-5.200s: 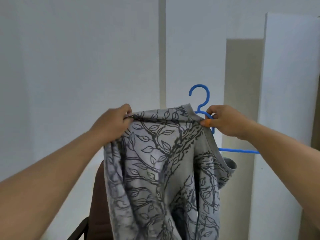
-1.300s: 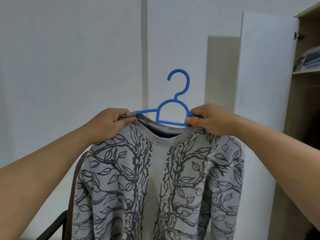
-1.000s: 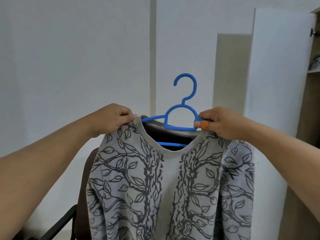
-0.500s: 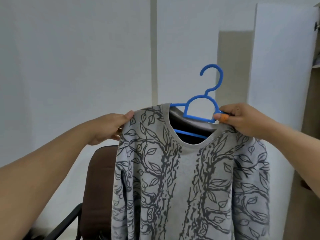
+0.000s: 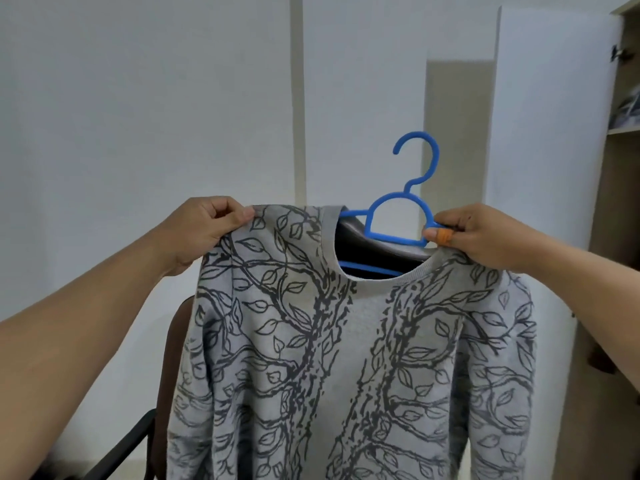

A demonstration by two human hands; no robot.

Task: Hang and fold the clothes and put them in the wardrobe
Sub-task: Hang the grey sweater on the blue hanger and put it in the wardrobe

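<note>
A grey sweater point(image 5: 349, 358) printed with dark branches and leaves hangs in front of me on a blue plastic hanger point(image 5: 398, 220). The hanger's hook sticks up above the neckline, and its lower bar shows inside the collar. My left hand point(image 5: 204, 233) pinches the sweater's left shoulder. My right hand point(image 5: 474, 237) pinches the hanger's right arm together with the sweater's right shoulder. An orange band sits on one finger of that hand.
A brown chair point(image 5: 173, 375) with a black armrest stands behind the sweater at lower left. An open wardrobe point(image 5: 620, 237) with a white door point(image 5: 540, 168) is at the right, with folded clothes on a shelf point(image 5: 627, 112). White walls lie behind.
The left shoulder of the sweater now covers the hanger's left arm. My left hand has gone from beside the shoulder to pinching it at the top. The sweater hangs more level.
</note>
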